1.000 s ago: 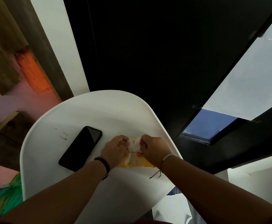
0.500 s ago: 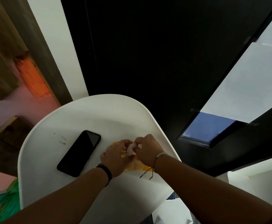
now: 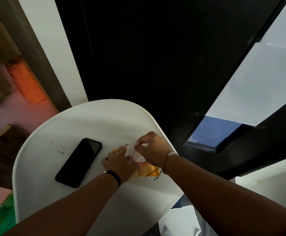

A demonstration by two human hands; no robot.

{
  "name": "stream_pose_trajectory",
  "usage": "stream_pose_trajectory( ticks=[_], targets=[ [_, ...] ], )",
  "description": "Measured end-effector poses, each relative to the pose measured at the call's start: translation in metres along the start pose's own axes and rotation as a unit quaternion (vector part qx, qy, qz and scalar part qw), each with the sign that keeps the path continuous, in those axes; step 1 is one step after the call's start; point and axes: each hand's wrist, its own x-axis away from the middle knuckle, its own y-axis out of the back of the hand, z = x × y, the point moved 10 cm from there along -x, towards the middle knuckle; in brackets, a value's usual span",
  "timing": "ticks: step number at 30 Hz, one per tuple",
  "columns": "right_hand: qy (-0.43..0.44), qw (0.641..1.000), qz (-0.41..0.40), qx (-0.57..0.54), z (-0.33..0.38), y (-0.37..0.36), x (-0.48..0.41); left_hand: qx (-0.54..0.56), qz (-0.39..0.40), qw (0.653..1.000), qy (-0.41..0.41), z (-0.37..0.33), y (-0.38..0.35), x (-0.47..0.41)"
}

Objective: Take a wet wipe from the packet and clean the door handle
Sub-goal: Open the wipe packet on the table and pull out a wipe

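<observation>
Head view is showing both hands working at the near-right part of a white rounded bench (image 3: 57, 167). Left hand (image 3: 122, 165) is pressing down on the orange packet (image 3: 151, 172), its grip flattened over the packet rather than closed around it; this is likely anchoring the packet so it is not lifting with the sheet. Right hand (image 3: 151, 148) is pinching the white wet wipe (image 3: 133, 150) between thumb and fingertips, just above the packet opening, and the wipe is standing partly out of the packet with its lower end hidden between the hands. Whether the wipe is fully free cannot be told. A dark phone (image 3: 79, 161) is lying flat on the bench, just left of the left hand and clear of the work. No door handle is discernible; the dark door panel (image 3: 156, 57) beyond the bench is showing none.
</observation>
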Motion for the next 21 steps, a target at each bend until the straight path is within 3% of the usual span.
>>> stream_pose_trajectory(
  ticks=[5,14,21],
  targets=[
    [0.0,0.999,0.001,0.044,-0.001,0.005,-0.003,0.147,-0.018,0.989,-0.011,-0.009,0.014,0.008],
    [0.047,0.997,-0.055,-0.034,0.017,0.014,-0.006,-0.056,0.016,0.997,0.044,0.007,0.002,-0.004],
    [0.073,0.99,-0.08,-0.087,0.024,0.022,-0.004,-0.047,-0.009,0.999,0.002,0.001,0.009,-0.004]
  ],
)
